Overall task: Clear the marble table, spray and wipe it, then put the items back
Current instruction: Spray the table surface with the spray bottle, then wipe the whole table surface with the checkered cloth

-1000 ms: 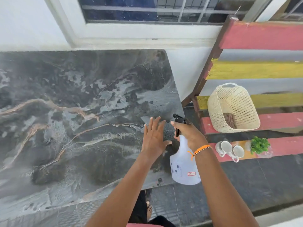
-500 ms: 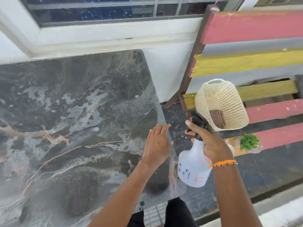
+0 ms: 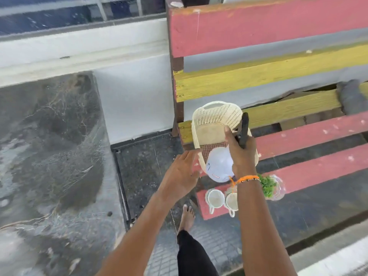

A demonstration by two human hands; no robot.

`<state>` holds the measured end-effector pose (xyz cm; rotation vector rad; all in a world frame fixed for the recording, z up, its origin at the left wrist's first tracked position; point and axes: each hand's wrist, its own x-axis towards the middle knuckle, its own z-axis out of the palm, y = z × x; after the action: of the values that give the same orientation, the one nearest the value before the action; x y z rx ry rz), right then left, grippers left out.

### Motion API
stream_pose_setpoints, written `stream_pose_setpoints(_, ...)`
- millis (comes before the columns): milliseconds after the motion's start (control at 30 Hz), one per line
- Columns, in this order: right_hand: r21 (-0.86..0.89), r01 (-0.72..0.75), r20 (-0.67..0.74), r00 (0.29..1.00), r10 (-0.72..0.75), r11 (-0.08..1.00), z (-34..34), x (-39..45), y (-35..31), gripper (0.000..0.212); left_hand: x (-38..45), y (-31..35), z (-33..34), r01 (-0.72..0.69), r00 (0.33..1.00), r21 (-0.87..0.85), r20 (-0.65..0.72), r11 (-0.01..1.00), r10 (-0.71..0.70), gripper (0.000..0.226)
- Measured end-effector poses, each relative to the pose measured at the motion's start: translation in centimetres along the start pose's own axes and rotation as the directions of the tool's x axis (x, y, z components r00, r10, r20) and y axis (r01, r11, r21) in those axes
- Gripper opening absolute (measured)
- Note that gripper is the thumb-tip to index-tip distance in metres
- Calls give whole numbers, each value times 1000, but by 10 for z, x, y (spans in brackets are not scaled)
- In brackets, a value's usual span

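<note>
Head view shows the right hand (image 3: 242, 154) curled round the neck of the spray bottle (image 3: 219, 165), thumb stretched up toward the black trigger head (image 3: 244, 132). That bottle hangs over the cream basket (image 3: 209, 120), its long axis running from the black head at the top down to the white rounded body below, which bulges toward the viewer; the nozzle's direction I cannot make out. Its body covers part of the basket's near rim and the brown cloth (image 3: 211, 149) lying inside. An orange band (image 3: 246, 178) sits on the wrist.

Just to the left, the left hand (image 3: 179, 176) is spread flat, fingers straight and close together, holding nothing; its fingertips come near the basket's near corner, though I cannot tell whether they touch it.

The basket rests on the bench (image 3: 298, 136), painted in red and yellow slats. Below it on a red slat stand two white cups (image 3: 215, 198) side by side, and just beside them a small green plant (image 3: 267, 186), partly behind the right wrist.

Over on the left lies the marble table (image 3: 49, 156), dark with pale veins, looking wet and streaked in places, well apart from both hands. A bare foot (image 3: 187, 216) stands on the dark floor between table and bench.
</note>
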<state>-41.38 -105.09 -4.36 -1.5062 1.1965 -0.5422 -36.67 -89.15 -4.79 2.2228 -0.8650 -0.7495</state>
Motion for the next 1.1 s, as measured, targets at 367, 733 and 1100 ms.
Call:
stream_pose_setpoints(367,-287,239,181,964,-193,927,39,126,43,23,80,0,13,111,992,-137,-44,984,-118,44)
stream_pose_setpoints(733,-295,256,351,925,-144,921,73,152,87,36,90,-26,14,244,966,-172,-49,954,-255,28)
stream_pose_setpoints(1100,-866,167,391,814,430,471,38,166,155,63,89,-23,31,302,951,-192,2,934,-308,29)
